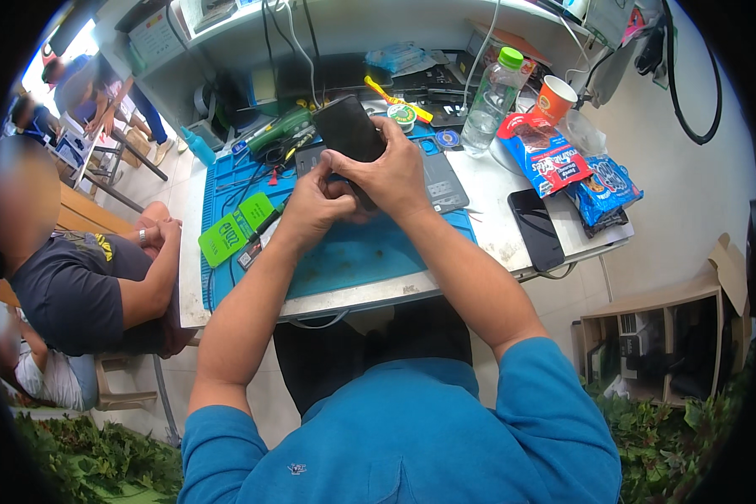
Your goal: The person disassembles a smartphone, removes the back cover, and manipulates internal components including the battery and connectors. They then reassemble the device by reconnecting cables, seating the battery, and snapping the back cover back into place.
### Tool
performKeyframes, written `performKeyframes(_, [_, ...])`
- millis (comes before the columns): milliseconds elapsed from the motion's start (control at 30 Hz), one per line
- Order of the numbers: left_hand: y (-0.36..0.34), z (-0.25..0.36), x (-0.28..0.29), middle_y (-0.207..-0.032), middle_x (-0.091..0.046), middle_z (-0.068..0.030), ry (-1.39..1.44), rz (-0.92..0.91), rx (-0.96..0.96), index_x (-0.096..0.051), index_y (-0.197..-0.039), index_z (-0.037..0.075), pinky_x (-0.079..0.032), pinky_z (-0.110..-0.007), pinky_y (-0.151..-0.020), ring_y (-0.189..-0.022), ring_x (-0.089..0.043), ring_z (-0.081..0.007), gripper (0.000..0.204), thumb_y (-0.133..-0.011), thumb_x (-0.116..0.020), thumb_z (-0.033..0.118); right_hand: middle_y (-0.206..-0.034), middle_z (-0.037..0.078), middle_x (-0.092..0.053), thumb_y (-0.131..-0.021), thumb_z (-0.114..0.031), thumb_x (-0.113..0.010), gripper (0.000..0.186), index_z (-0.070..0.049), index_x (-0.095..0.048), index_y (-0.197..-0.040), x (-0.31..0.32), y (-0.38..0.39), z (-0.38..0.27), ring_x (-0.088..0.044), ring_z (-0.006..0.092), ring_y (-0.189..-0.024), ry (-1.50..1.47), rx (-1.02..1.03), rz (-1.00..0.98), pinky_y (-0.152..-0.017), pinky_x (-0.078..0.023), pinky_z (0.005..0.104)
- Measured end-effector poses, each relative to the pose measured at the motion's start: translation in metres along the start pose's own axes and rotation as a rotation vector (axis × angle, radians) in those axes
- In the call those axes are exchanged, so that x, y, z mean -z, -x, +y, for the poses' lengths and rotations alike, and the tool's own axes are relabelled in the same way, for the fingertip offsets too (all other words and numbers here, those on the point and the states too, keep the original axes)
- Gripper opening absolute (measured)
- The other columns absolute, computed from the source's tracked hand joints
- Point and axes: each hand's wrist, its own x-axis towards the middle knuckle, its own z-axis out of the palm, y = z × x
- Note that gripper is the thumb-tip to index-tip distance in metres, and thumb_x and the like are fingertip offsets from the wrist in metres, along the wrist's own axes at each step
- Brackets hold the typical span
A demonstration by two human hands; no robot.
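Observation:
A black smartphone is held tilted above the blue work mat. My right hand wraps round its right edge, with the thumb across the lower end. Close to the phone's lower left corner, my left hand has thumb and fingers pinched together; its fingertips are partly hidden, and whether they grip the phone or a small part cannot be made out. Behind my right wrist lies a dark grey flat device part. Two bright green cards rest left of my left hand, with a black pen-like tool beside them.
A green-capped bottle, an orange paper cup and snack packets stand at the right. Another black phone lies by the right table edge. Tools, cables and a solder spool crowd the back. A person sits at left.

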Motion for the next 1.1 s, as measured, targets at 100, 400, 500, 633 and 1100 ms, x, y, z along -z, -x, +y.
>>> performKeyframes(100, [-0.002,-0.008,0.003,-0.102,-0.075,-0.0096,-0.011,-0.007,-0.052,-0.043,-0.158,0.003,-0.069,-0.041,-0.092,-0.092,-0.081,-0.0245,0.069,-0.094,-0.067,-0.006,-0.105,0.018,-0.082,-0.075,-0.05,-0.102,0.081,0.002,-0.07,-0.128,0.001,-0.002,-0.002,-0.083,0.0318,-0.096,-0.035,-0.049,0.002,-0.085,-0.065,0.0413])
performKeyframes(400, [-0.002,-0.009,0.002,-0.1,-0.075,-0.0097,-0.04,-0.001,-0.106,-0.04,-0.164,0.004,-0.067,-0.039,-0.092,-0.092,-0.081,-0.0244,0.083,-0.086,-0.067,-0.01,-0.104,0.015,-0.083,-0.077,-0.048,-0.102,0.075,0.0,-0.07,-0.126,0.0,-0.003,-0.001,-0.083,0.0285,-0.092,-0.107,-0.02,0.044,-0.082,-0.065,0.0398])
performKeyframes(500, [-0.001,-0.006,0.0,-0.101,-0.076,-0.01,-0.015,-0.011,-0.109,-0.042,-0.163,0.004,-0.067,-0.038,-0.091,-0.092,-0.081,-0.0236,0.082,-0.086,-0.068,-0.01,-0.104,0.015,-0.083,-0.077,-0.047,-0.102,0.075,0.0,-0.07,-0.126,0.0,-0.003,-0.002,-0.083,0.028,-0.093,-0.119,-0.006,0.061,-0.083,-0.066,0.0389])
performKeyframes(633, [-0.002,-0.008,0.003,-0.105,-0.078,-0.0118,-0.016,-0.012,-0.105,-0.043,-0.161,0.003,-0.065,-0.037,-0.092,-0.094,-0.08,-0.0224,0.081,-0.086,-0.07,-0.01,-0.105,0.016,-0.082,-0.078,-0.046,-0.102,0.075,0.001,-0.069,-0.126,-0.001,-0.002,0.0,-0.083,0.0282,-0.094,-0.144,-0.016,0.077,-0.084,-0.066,0.0384])
performKeyframes(1100, [-0.001,-0.006,0.0,-0.12,-0.08,-0.0176,0.019,-0.028,-0.154,-0.02,-0.181,0.012,-0.063,-0.038,-0.1,-0.107,-0.079,-0.0218,0.109,-0.089,-0.075,-0.009,-0.106,0.015,-0.084,-0.083,-0.04,-0.102,0.071,0.002,-0.064,-0.127,0.0,-0.002,-0.005,-0.084,0.0244,-0.093,-0.268,-0.076,0.118,-0.082,-0.066,0.0359])
